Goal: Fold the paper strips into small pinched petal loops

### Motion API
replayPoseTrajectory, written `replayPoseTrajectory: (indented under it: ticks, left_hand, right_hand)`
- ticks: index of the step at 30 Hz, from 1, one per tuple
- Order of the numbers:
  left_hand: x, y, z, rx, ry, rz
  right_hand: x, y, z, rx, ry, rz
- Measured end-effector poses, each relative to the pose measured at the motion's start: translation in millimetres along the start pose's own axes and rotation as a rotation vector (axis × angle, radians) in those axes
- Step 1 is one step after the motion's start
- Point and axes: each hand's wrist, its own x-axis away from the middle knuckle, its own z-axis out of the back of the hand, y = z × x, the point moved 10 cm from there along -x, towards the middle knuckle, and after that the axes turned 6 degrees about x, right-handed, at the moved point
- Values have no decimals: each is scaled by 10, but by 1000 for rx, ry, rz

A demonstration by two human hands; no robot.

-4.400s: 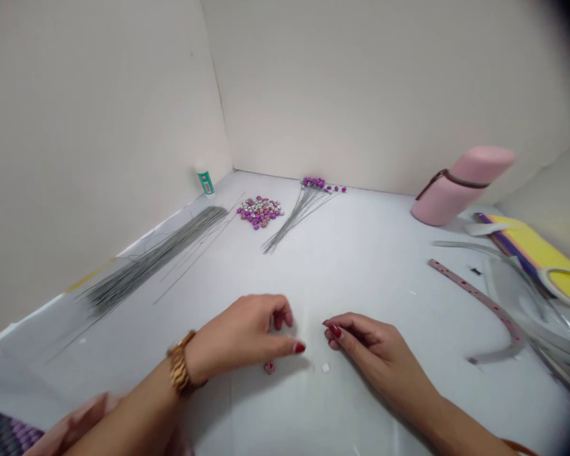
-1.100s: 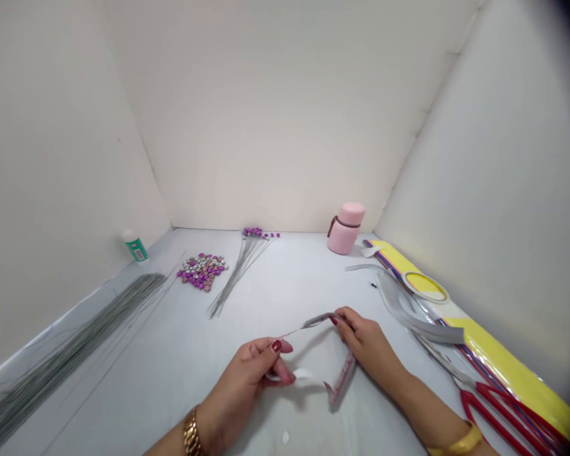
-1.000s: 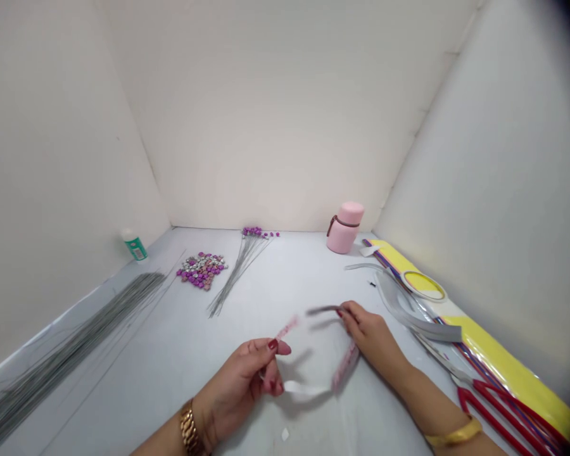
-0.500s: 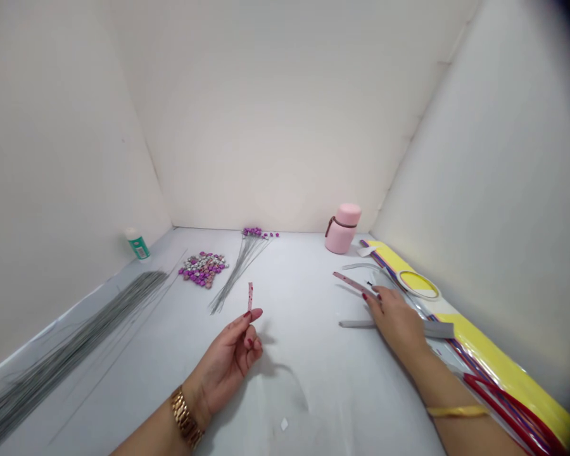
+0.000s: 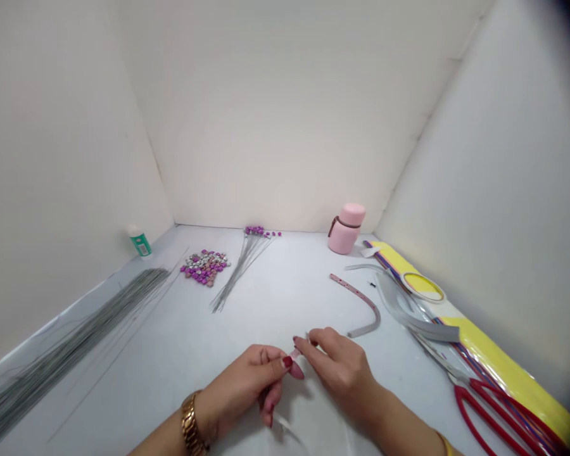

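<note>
My left hand (image 5: 251, 386), with a gold watch at the wrist, pinches a narrow pink patterned paper strip (image 5: 296, 353) between thumb and forefinger. A pale tail of the strip shows below the fingers. My right hand (image 5: 344, 370) has come in from the other side, its fingertips closed at the strip's upper end; the exact hold is partly hidden. Beyond the right hand, a second pink dotted strip (image 5: 358, 294) lies curled on the table, its grey back turned up at the near end. Red-handled scissors (image 5: 465, 386) lie right of that hand.
Grey wires (image 5: 99, 329) lie at left, near a green-and-white bottle (image 5: 140, 242). A pile of small purple, silver and pink stars (image 5: 205, 268) and purple-tipped wires (image 5: 242, 272) lie farther back. A pink flask (image 5: 346, 229), tape roll (image 5: 424, 287) and yellow packet (image 5: 498, 373) stand or lie at right.
My right hand has left the strip on the table and moved left and nearer to meet my left hand. My left hand has moved right and nearer with its strip.
</note>
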Motion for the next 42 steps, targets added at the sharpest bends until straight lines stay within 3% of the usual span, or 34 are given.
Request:
replayPoseTrajectory:
  ticks: [3,7,12,15,18,23,25,30,36,39,42]
  left_hand:
    - [14,97,91,-251,110,-101]
    - [198,488,124,-692,294,-498]
    - [317,621,-4,-1081,336,-699]
    - [357,690,-55,-1206,378,-783]
    - [367,704,-48,-1191,393,-814]
    - [343,617,-79,-1208,337,-800]
    - [339,595,-100,-1234,325,-800]
    - [298,592,-16,-1117,365,-729]
    - [302,652,111,-817,438,-651]
    - [215,525,196,-578,431,-512]
    - [89,325,243,-362,394,-367]
  right_hand:
    - [7,97,5,36,5,-67]
    - [48,268,-108,-80,-94,-271]
    - [227,460,-445,-569,-295,-713]
    - [434,439,-706,-918,-411,-1009]
    - [461,385,-763,-1024,-436,-1049]
    - [234,430,-485,-608,-348,-758]
    - [222,419,-476,-599,-348,-742]
    - [435,361,-733,-1067,-403,-1041]
    - [507,356,-791,-1258,-325,-1207]
    - [498,285,-833,-1435,-291,-1242]
    - [486,284,-836,-1476,-237,-1256]
